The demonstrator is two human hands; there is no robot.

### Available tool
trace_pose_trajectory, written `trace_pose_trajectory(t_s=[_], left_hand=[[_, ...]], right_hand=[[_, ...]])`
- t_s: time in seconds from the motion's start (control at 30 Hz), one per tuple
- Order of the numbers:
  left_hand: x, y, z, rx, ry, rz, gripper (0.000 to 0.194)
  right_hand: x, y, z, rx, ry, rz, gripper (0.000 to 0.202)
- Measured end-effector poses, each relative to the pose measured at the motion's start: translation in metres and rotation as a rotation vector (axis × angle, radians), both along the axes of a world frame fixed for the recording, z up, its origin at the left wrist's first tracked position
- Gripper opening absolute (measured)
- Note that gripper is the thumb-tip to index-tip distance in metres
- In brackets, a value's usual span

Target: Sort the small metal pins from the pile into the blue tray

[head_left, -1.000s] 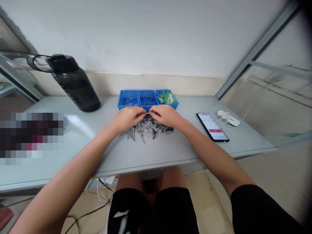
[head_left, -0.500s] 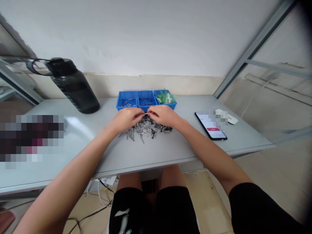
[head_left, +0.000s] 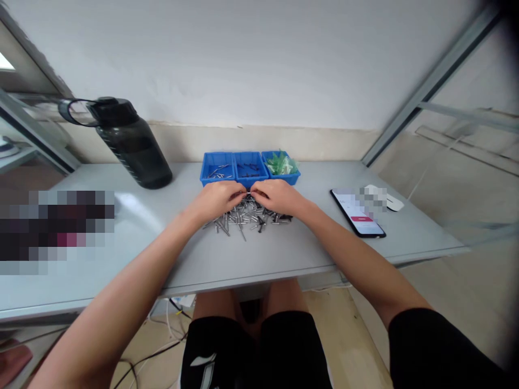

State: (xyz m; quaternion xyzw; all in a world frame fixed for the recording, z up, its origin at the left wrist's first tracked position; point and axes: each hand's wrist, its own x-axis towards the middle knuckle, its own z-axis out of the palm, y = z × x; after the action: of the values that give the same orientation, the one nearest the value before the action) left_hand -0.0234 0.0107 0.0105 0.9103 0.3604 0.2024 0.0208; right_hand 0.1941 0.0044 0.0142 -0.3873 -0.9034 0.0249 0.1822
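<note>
Pin pile (head_left: 242,218) on bench (head_left: 251,256). Left hand (head_left: 222,196) and right hand (head_left: 278,195) pinch a small part (head_left: 248,193) between them, above pile's far side. Behind: left bin (head_left: 217,159), silver pins (head_left: 220,174); middle bin (head_left: 248,158), dark pins (head_left: 249,174); right bin (head_left: 295,179), green plastic (head_left: 279,163).

Along the back of the tabletop (head_left: 251,259), before the wall (head_left: 259,65), a left bin (head_left: 218,158), a middle bin (head_left: 248,158) and a right bin (head_left: 286,180) stand in a row, the first two holding loose fasteners (head_left: 219,174), the last packets (head_left: 281,164). A heap of fasteners (head_left: 243,217) lies before them, partly beneath both hands. The bottle (head_left: 138,148) stands left of the row; rightward lies the phone (head_left: 352,212), with the mouse (head_left: 396,203) just behind and right of it.
</note>
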Motion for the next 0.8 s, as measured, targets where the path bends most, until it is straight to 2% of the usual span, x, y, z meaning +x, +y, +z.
trace_pose_trajectory(t_s=[0.27,0.8], left_hand=[[0.0018,-0.0007,-0.0013,-0.003,-0.001,0.005,0.022],[0.0002,0.0014,-0.0041,0.038,-0.006,0.017,0.022]], right_hand=[[0.0005,0.0021,-0.0023,-0.038,0.018,-0.008,0.022],[0.0019,0.0018,-0.0018,0.004,0.02,-0.019,0.024]])
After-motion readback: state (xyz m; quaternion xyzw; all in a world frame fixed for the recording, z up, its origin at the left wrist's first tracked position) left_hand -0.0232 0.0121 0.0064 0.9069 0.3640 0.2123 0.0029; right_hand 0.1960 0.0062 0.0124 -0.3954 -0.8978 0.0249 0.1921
